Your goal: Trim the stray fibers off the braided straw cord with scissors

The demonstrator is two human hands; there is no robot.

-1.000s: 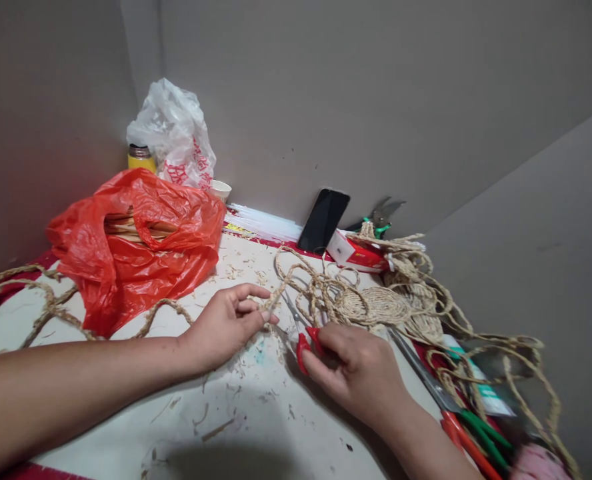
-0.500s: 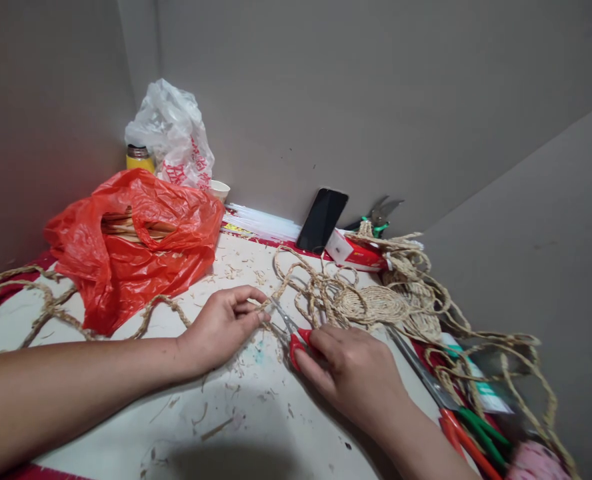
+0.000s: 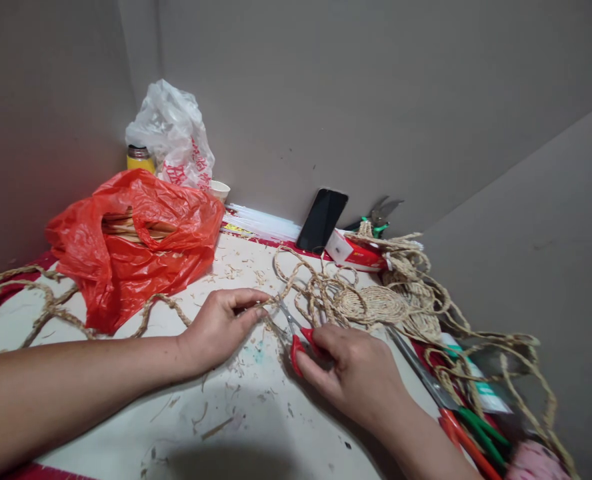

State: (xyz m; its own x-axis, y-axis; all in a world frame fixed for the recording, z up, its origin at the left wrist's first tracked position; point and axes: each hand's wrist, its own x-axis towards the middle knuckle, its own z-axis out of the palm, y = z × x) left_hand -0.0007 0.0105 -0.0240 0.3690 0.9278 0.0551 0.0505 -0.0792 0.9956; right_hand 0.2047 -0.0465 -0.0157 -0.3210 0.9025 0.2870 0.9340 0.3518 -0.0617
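My left hand [image 3: 221,330] pinches a braided straw rope [image 3: 290,280] between thumb and fingers over the middle of the table. My right hand [image 3: 349,360] has its fingers in the red handles of small scissors [image 3: 293,324]. The scissor tips meet the rope just right of my left fingertips, with the blades slightly apart. From there the rope loops away into a tangle of cord, beside a flat coiled straw piece [image 3: 371,304]. Part of the rope in my left hand is hidden by the fingers.
A red plastic bag [image 3: 151,273] with dry strips stands at the left, more rope [image 3: 51,310] beside it. A phone [image 3: 323,220] leans on the back wall near pliers [image 3: 382,212]. Large shears [image 3: 436,390] lie at the right. Straw scraps litter the white tabletop [image 3: 216,427].
The scissors have shifted slightly at the rope, and the red handles sit a little further apart. My left fingers have straightened and moved slightly right.
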